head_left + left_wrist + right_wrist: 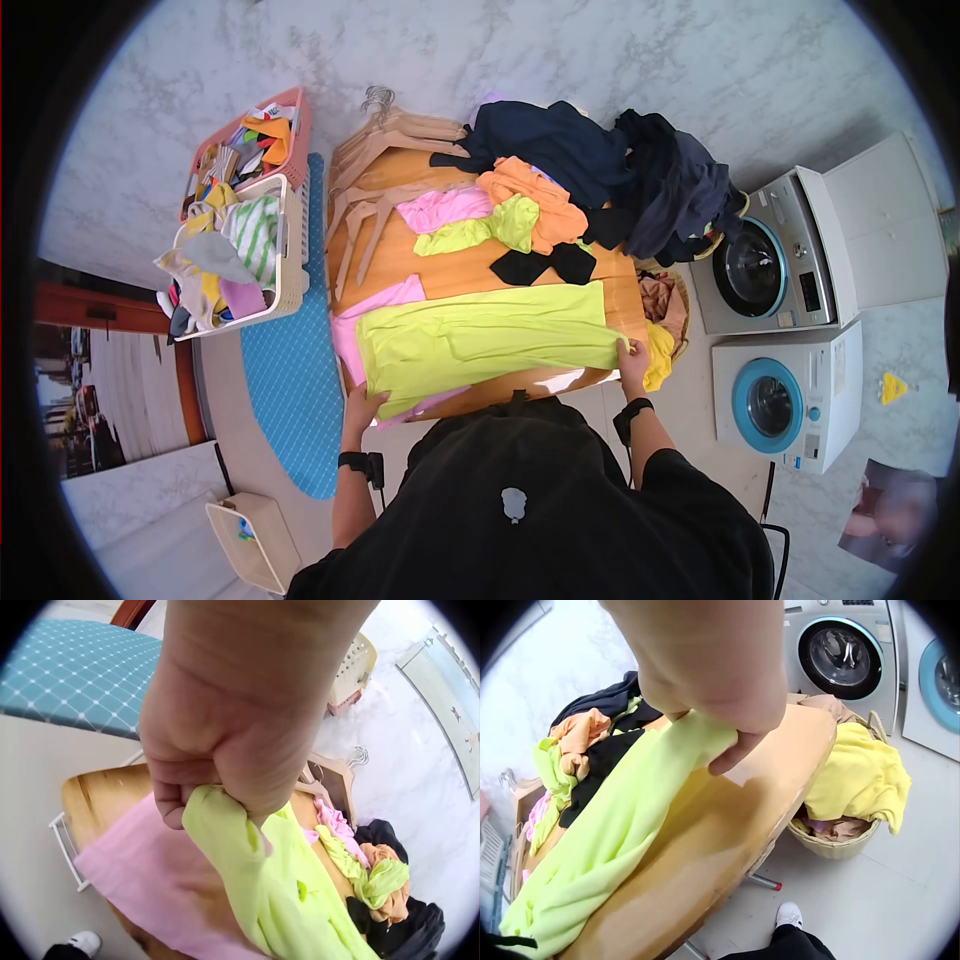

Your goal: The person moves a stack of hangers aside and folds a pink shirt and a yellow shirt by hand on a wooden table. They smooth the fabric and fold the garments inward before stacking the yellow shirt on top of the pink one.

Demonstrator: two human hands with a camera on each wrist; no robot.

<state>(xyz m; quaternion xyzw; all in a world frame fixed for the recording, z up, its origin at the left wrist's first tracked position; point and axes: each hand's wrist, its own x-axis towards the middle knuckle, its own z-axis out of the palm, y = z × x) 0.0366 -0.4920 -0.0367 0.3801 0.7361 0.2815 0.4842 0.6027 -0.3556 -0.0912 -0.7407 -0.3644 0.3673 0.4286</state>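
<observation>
Fingers of both hands [225, 727] [712, 682] gripping lime garment [490, 335] ends, over table [400, 165].

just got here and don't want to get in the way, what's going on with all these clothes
A person is holding a lime-green garment stretched out over a wooden table, the left hand gripping one end and the right hand the other. A pink garment lies partly beneath it. Farther back on the table are wooden hangers and a pile of dark clothes, with smaller orange and pink pieces nearby.
</observation>
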